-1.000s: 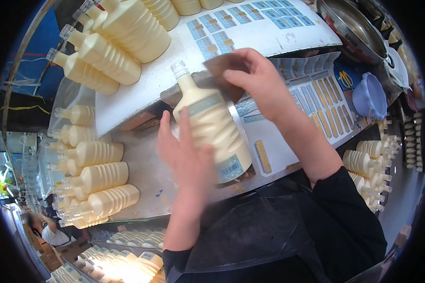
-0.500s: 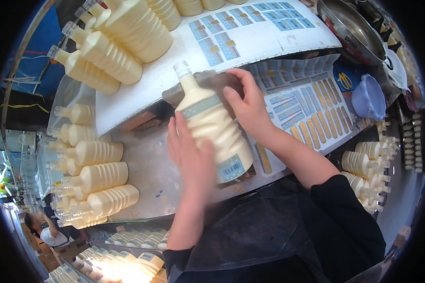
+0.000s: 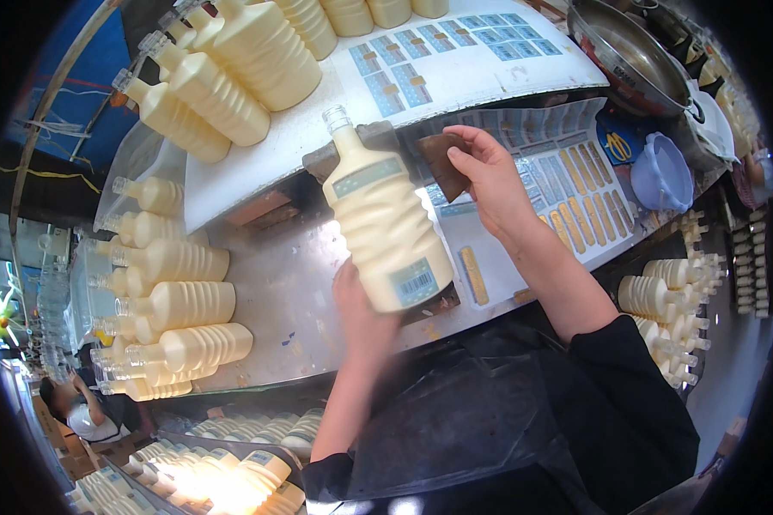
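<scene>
A cream-coloured ribbed bottle [image 3: 386, 232] with a clear threaded neck lies tilted in front of me, its neck pointing away. It carries a blue-grey band label across the shoulder and a blue barcode label near its base. My left hand [image 3: 358, 296], blurred by motion, grips the bottle at its lower left side, with the fingers partly hidden behind it. To the right of the bottle, my right hand [image 3: 489, 176] pinches a thin brown flat scraper [image 3: 447, 165] between thumb and fingers, apart from the bottle.
Sheets of blue and gold labels [image 3: 575, 202] lie on the right, and more labels [image 3: 391, 90] on the white board [image 3: 258, 176] beyond. Similar bottles [image 3: 193, 300] stack on the left and stand [image 3: 262, 51] at the back. A lilac bucket [image 3: 661, 176] and a metal pan [image 3: 631, 56] sit at right.
My right hand has lifted off the bottle's side and moved right, bringing the brown scraper into plain view. My left hand has slid from the bottle's face down toward its base.
</scene>
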Motion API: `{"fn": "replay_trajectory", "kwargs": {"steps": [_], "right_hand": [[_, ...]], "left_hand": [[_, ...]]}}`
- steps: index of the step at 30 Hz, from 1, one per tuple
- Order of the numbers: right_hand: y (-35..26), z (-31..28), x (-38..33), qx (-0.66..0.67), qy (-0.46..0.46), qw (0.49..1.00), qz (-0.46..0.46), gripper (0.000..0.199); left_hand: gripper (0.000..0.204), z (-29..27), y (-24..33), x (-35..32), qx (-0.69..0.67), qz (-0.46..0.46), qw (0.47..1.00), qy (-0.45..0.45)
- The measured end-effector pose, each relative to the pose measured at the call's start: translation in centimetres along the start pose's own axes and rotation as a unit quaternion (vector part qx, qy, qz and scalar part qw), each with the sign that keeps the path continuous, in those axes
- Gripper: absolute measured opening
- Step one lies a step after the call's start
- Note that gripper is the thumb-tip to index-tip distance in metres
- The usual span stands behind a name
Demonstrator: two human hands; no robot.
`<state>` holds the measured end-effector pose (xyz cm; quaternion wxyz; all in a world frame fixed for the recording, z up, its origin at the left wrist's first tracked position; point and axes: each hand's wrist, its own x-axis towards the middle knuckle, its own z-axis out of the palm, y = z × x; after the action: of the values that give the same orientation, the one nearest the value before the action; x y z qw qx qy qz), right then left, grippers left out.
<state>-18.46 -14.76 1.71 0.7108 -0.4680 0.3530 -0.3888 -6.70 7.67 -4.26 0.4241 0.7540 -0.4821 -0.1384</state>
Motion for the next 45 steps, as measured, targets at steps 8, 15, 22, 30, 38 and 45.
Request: {"fn": "replay_trajectory", "kwargs": {"steps": [8, 15, 22, 30, 38, 45], "right_hand": [[-1.6, -2.8, -1.3, 0.016, -0.049, 0.997, 0.052, 0.024], [-2.1, -7.1, -5.2, -0.34, -0.061, 0.938, -0.031, 0.032], [2.6, -11.4, -11.7, -0.601, -0.324, 0.65, -0.334, 0.027], [3.4, -11.2, -14.1, -0.654, -0.347, 0.584, -0.333, 0.041], [3.6, -12.4, -13.2, -0.547, -0.355, 0.701, -0.288, 0.017], [-3.7, -4.4, -11.0, -0.259, -0.196, 0.937, 0.126, 0.019]], "left_hand": [[0.072, -2.2, 2.9, 0.1, 0.087, 0.131, 0.976, 0.153], [0.08, 0.8, 2.6, 1.2, 0.074, 0.135, 0.977, 0.15], [0.07, -0.5, 4.2, 1.2, 0.13, 0.163, 0.972, 0.112], [0.079, -0.2, 3.4, 0.6, 0.163, 0.16, 0.967, 0.116], [0.073, -1.5, 4.0, 0.3, 0.131, 0.186, 0.965, 0.129], [0.05, -0.9, 9.3, 0.3, 0.124, 0.248, 0.957, 0.087]]}}
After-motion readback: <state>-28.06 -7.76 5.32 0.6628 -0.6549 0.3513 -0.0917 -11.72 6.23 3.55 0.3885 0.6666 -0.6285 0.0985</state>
